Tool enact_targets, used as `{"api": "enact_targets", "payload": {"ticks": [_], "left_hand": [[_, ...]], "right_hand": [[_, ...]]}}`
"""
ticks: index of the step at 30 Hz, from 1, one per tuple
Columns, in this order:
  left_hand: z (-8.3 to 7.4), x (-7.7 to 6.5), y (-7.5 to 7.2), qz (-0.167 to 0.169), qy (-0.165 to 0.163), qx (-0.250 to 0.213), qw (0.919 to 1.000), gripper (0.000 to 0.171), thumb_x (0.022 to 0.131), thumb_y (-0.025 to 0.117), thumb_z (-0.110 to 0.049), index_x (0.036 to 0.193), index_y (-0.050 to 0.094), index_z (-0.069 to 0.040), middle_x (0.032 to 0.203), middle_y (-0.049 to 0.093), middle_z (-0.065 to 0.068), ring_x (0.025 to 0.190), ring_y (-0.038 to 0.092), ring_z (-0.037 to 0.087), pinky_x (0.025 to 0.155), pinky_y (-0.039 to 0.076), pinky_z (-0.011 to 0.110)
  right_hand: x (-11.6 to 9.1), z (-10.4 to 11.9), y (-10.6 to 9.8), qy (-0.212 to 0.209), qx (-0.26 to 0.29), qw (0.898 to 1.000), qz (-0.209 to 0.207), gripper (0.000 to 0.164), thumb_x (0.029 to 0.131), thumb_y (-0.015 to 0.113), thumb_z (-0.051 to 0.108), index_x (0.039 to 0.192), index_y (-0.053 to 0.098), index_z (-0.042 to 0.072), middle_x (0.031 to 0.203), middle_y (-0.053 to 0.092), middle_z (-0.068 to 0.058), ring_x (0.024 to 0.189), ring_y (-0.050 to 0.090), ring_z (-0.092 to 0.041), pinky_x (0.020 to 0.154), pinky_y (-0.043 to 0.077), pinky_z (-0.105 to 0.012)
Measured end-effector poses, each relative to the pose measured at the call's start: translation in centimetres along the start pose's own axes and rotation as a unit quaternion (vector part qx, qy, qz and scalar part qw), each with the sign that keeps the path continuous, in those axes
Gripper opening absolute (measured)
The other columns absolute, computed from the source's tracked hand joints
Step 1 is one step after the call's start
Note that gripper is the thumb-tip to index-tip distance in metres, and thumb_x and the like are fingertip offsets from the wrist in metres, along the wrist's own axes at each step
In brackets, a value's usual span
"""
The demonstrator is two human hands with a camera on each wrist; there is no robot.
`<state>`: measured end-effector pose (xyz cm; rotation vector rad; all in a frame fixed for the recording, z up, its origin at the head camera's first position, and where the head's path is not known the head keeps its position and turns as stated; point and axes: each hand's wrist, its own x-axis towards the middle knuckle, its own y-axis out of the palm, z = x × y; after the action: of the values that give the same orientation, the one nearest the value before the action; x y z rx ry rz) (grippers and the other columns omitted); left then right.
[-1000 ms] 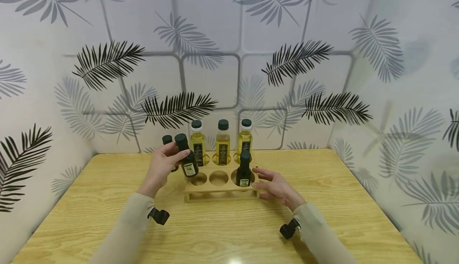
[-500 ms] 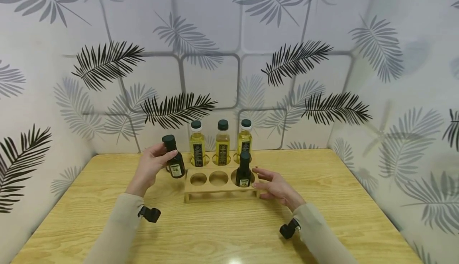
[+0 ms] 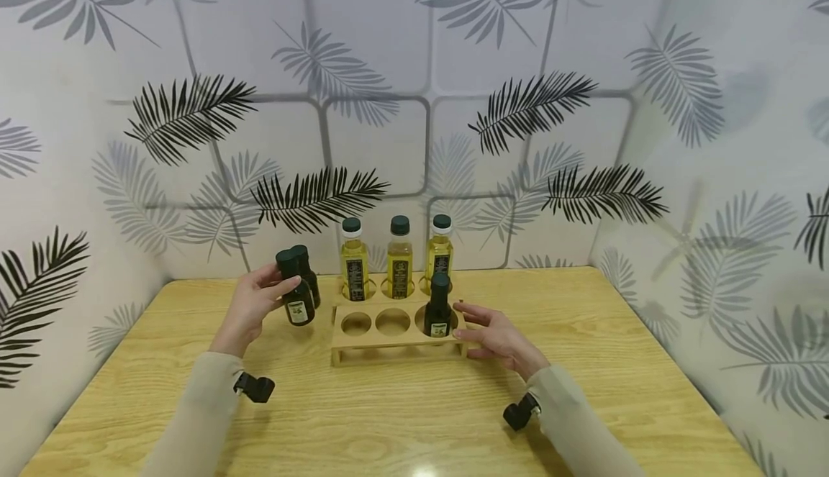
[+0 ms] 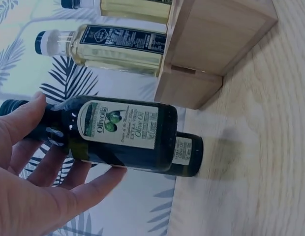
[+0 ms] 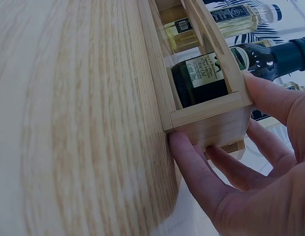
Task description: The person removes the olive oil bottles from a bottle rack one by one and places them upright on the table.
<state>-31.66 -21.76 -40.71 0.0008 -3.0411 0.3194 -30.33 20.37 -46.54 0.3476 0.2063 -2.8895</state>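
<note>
My left hand (image 3: 254,304) grips a dark olive oil bottle (image 4: 125,125) by its neck, slightly tilted, the label facing me. Another dark olive oil bottle (image 3: 311,286) stands just behind it on the table, partly hidden. To the right is a two-tier wooden bottle rack (image 3: 395,345). One dark olive oil bottle (image 5: 201,76) sits in the front row's right hole; the front row's other two holes show bare. My right hand (image 3: 501,340) touches the rack's right end, thumb at the upper corner and fingers spread along the end panel.
In the rack's back row stand three bottles of yellow oil: a left one (image 3: 355,268), a middle one (image 3: 399,268) and a right one (image 3: 440,250). A leaf-patterned wall (image 3: 382,146) rises behind the wooden table (image 3: 376,419).
My left hand has carried the dark olive oil bottle leftward from over the rack's front left hole to beside the other dark bottle. My right hand stays at the rack's end.
</note>
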Motion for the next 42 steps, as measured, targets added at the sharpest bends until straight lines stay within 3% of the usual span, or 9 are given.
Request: {"api": "enact_targets", "payload": {"ticks": [5, 11, 25, 32, 42], "left_hand": [[0.3, 0.1, -0.5, -0.008, -0.021, -0.009, 0.9997, 0.066, 0.097, 0.064, -0.023, 0.153, 0.033, -0.004, 0.147, 0.036, 0.024, 0.136, 0.039, 0.038, 0.111, 0.037, 0.056], [0.8, 0.7, -1.1, -0.016, -0.047, -0.017, 0.9986, 0.073, 0.098, 0.062, -0.021, 0.156, 0.022, -0.003, 0.158, 0.024, 0.025, 0.145, 0.028, 0.04, 0.113, 0.033, 0.056], [2.9, 2.0, -2.0, -0.053, -0.035, -0.017, 0.9978, 0.064, 0.099, 0.061, -0.026, 0.153, 0.034, -0.006, 0.15, 0.037, 0.021, 0.133, 0.042, 0.034, 0.11, 0.038, 0.053], [3.7, 2.6, -2.3, -0.075, -0.034, 0.0, 0.9966, 0.059, 0.099, 0.06, -0.025, 0.151, 0.038, -0.008, 0.142, 0.046, 0.015, 0.112, 0.052, 0.012, 0.105, 0.043, 0.045], [4.1, 2.9, -2.1, -0.097, -0.028, 0.007, 0.9949, 0.057, 0.098, 0.062, -0.023, 0.149, 0.043, -0.007, 0.144, 0.047, 0.02, 0.13, 0.044, 0.029, 0.111, 0.038, 0.051]], "right_hand": [[0.0, 0.1, 0.0, 0.002, 0.003, 1.0, -0.001, 0.062, 0.09, 0.072, 0.012, 0.146, 0.049, 0.022, 0.158, 0.028, -0.02, 0.12, 0.06, -0.029, 0.077, 0.06, -0.037], [-0.1, 0.0, -0.1, 0.003, 0.003, 1.0, -0.001, 0.062, 0.089, 0.073, 0.012, 0.146, 0.049, 0.021, 0.158, 0.027, -0.021, 0.131, 0.051, -0.037, 0.081, 0.059, -0.04], [0.0, 0.1, 0.0, 0.0, -0.007, 1.0, -0.001, 0.061, 0.09, 0.072, 0.012, 0.146, 0.049, 0.021, 0.158, 0.028, -0.022, 0.126, 0.056, -0.035, 0.08, 0.059, -0.04], [-0.2, 0.3, 0.1, 0.001, -0.008, 1.0, 0.004, 0.062, 0.09, 0.071, 0.013, 0.147, 0.048, 0.02, 0.157, 0.028, -0.022, 0.127, 0.055, -0.036, 0.083, 0.058, -0.041], [-0.1, 0.1, -0.1, -0.001, -0.01, 1.0, 0.004, 0.062, 0.091, 0.071, 0.014, 0.148, 0.047, 0.02, 0.157, 0.028, -0.022, 0.126, 0.056, -0.034, 0.082, 0.059, -0.039]]}}
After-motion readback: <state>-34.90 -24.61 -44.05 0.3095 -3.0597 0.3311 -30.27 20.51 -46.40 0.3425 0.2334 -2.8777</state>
